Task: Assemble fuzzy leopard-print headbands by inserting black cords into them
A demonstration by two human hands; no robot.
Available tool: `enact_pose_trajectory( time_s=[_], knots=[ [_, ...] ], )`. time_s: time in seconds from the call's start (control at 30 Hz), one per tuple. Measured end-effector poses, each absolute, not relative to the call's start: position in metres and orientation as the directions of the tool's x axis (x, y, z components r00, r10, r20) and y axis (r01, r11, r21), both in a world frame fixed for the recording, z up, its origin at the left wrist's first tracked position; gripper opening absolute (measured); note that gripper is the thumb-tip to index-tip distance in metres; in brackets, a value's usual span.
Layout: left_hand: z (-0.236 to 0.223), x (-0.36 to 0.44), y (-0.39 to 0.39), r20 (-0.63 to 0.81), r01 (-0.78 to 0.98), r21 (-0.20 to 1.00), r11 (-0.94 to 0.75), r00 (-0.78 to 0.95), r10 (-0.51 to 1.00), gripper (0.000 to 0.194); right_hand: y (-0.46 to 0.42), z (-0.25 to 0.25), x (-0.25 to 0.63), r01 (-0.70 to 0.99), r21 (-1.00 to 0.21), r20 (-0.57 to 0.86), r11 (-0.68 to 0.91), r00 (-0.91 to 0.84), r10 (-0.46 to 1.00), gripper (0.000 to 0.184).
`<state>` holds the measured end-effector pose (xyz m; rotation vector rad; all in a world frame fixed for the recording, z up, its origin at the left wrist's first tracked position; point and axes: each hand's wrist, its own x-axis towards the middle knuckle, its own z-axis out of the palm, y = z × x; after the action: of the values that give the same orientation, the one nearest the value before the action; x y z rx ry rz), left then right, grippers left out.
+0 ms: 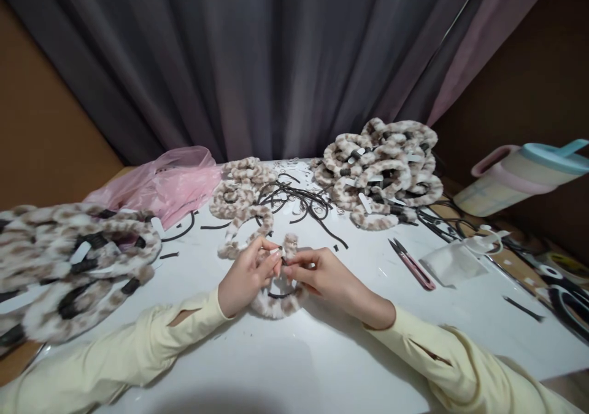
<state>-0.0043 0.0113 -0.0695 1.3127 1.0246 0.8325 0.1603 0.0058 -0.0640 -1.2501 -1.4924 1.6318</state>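
A fluffy white ring with brown spots (276, 306) lies on the table in front of me, with a dark cord (280, 295) curving across its middle. My left hand (252, 273) is closed in a pinch at the ring's upper side. From the other side, my right hand (324, 276) pinches a dark cord at the same spot. The two sets of fingertips almost meet, with a small white piece between them. They partly hide the ring's far side and the exact grip. Just behind my left hand lies another fluffy ring (230, 242).
Fluffy rings are heaped at left (92, 242) and back right (386, 168). Loose dark cords (299, 196) lie in the middle. A pink plastic bag (170, 178) sits back left. Pink-handled snips (414, 267), a clear pouch (455, 260) and a tumbler (506, 181) are on the right.
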Motion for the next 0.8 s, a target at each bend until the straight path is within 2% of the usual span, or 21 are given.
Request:
enact_pose_trajectory(
  time_s=[0.07,0.2,0.33,0.47,0.53,0.67,0.73,0.8],
  knots=[
    [-0.072,-0.007,0.011,-0.009,0.24,0.968,-0.076,0.335,0.942,0.022,0.007,-0.063,0.163,0.155,-0.97,-0.232,-0.187,-0.372,0.899,0.023],
    [-0.078,-0.011,0.011,0.237,0.457,0.795,-0.399,0.372,0.897,0.011,0.009,-0.062,0.168,0.134,-0.972,-0.231,-0.193,-0.381,0.895,0.026],
    [-0.087,-0.014,0.012,0.436,0.575,0.529,-0.624,0.446,0.781,0.011,0.007,-0.059,0.168,0.144,-0.969,-0.241,-0.2,-0.392,0.888,0.026],
    [-0.088,-0.014,0.012,0.557,0.608,0.277,-0.744,0.529,0.639,0.011,0.005,-0.049,0.17,0.18,-0.971,-0.222,-0.16,-0.413,0.883,0.023],
    [-0.085,-0.013,0.011,0.56,0.606,0.242,-0.757,0.55,0.62,0.015,0.005,-0.045,0.173,0.224,-0.968,-0.204,-0.116,-0.425,0.882,0.025],
    [-0.079,-0.013,0.011,0.483,0.601,0.274,-0.751,0.589,0.648,0.017,0.006,-0.046,0.176,0.302,-0.953,-0.136,0.006,-0.447,0.884,0.024],
    [-0.077,-0.014,0.012,0.427,0.599,0.321,-0.734,0.6,0.676,0.016,0.006,-0.051,0.177,0.367,-0.922,-0.07,0.125,-0.474,0.878,0.021],
    [-0.076,-0.014,0.013,0.376,0.603,0.373,-0.706,0.597,0.709,0.014,0.007,-0.055,0.178,0.443,-0.842,0.035,0.31,-0.528,0.849,0.017]
  ],
)
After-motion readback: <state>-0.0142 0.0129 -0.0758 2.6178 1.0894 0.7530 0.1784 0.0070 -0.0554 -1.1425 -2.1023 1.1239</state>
